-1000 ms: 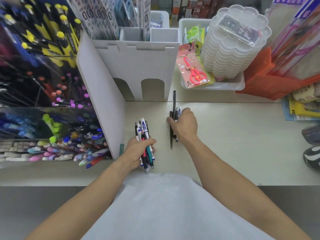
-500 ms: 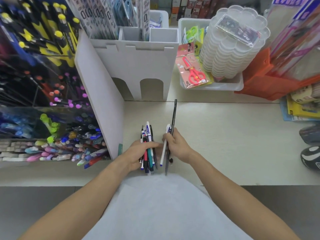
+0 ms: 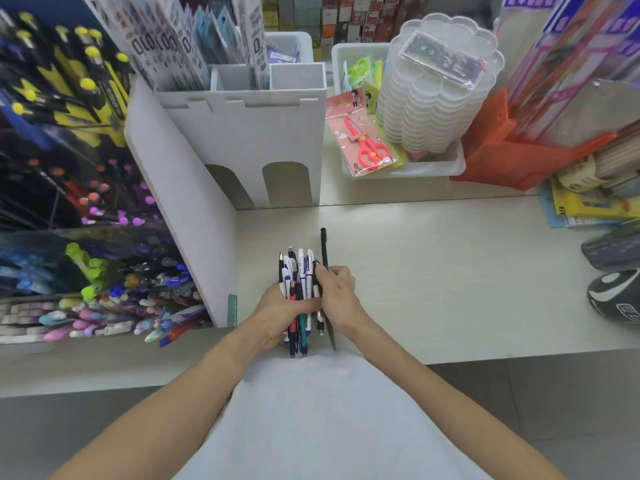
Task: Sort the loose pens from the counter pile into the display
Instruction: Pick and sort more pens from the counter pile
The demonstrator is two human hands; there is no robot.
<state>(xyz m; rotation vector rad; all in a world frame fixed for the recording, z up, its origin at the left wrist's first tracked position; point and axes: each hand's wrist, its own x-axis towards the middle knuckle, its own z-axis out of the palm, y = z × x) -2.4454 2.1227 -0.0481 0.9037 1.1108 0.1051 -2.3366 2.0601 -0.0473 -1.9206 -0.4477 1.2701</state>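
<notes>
Pale counter (image 3: pixel 450 271) runs across a stationery shop, with a white divider (image 3: pixel 180 202) on its left side and stocked shelves behind.

Left hand (image 3: pixel 280 311) sits low over the counter's near edge, forearm angled in from lower left. Its fingers curl round a bundle of pens (image 3: pixel 299 289), gripping it mid-length.

Right hand (image 3: pixel 337 294) meets the bundle from the right, thumb and fingers pinching a long black pen (image 3: pixel 325 251) against the bundle's side.

Bundle pens point away from the person, tips fanned above the left hand, ends projecting below it. Barrels are white, blue, black, red and teal. Black pen is thin and reaches further up and down than the others.

Display (image 3: pixel 86 254) stands left of the divider, its compartments packed with coloured pens.

Cards (image 3: pixel 166 39) in the white box behind the divider show large "0" digits; other print is too blurred to read.
</notes>
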